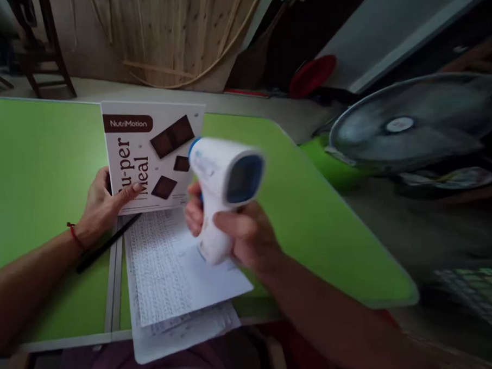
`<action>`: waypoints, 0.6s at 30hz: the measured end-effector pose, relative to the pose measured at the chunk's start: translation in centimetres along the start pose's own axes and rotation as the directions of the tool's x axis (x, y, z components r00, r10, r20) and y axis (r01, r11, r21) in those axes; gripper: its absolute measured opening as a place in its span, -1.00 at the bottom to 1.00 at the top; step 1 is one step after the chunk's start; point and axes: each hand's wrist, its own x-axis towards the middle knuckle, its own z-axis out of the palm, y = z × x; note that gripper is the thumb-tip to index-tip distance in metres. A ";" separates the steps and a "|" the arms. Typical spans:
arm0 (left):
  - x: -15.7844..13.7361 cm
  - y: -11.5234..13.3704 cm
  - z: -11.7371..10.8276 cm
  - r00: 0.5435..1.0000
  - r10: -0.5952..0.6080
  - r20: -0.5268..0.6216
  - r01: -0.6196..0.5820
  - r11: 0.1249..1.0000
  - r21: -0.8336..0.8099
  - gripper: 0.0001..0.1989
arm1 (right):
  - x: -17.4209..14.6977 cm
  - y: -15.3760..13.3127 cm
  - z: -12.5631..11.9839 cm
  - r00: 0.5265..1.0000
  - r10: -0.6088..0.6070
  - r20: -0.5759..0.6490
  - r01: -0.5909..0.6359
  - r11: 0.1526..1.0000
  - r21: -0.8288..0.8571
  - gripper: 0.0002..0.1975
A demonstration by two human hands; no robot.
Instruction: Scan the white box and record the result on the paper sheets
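My left hand (103,199) grips the lower left edge of a white box (142,151) printed "NutriMotion" and pictures of dark brown bars, its thumb across the front. The box stands upright, facing me. In my right hand (243,228) is a white and blue infrared thermometer (220,196), held by its handle. Its dark screen faces me, and its front end points toward the box. Below both lie handwritten papers (164,269) on a clipboard or folder (145,346). Next to my left wrist, a black pen (105,245) rests on the table.
The green table (41,155) has a metal seam running toward me. Past its right side stand a large round fan (361,130) and a green bin (330,167). Behind are a red basin (312,75), a wooden round panel (174,30) and a chair (47,62).
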 end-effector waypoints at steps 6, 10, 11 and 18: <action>0.2 -0.4 0.4 0.997 0.073 -0.006 -0.073 0.997 0.025 -0.42 | -0.9 3.3 0.8 0.972 0.234 0.017 -0.235 0.971 0.046 -0.73; 0.3 -0.4 0.5 0.994 0.106 0.025 -0.107 0.994 0.031 -0.49 | -0.8 3.6 1.2 0.956 0.294 -0.003 -0.292 0.952 0.089 -0.68; 0.3 -0.3 0.5 0.994 0.108 0.035 -0.109 0.994 0.028 -0.49 | -0.7 3.7 1.3 0.955 0.295 -0.009 -0.293 0.952 0.090 -0.67; 0.1 0.0 0.6 0.993 0.094 0.070 -0.095 0.995 0.012 -0.51 | -0.7 4.7 1.9 0.953 0.296 -0.068 -0.288 0.952 0.107 -0.68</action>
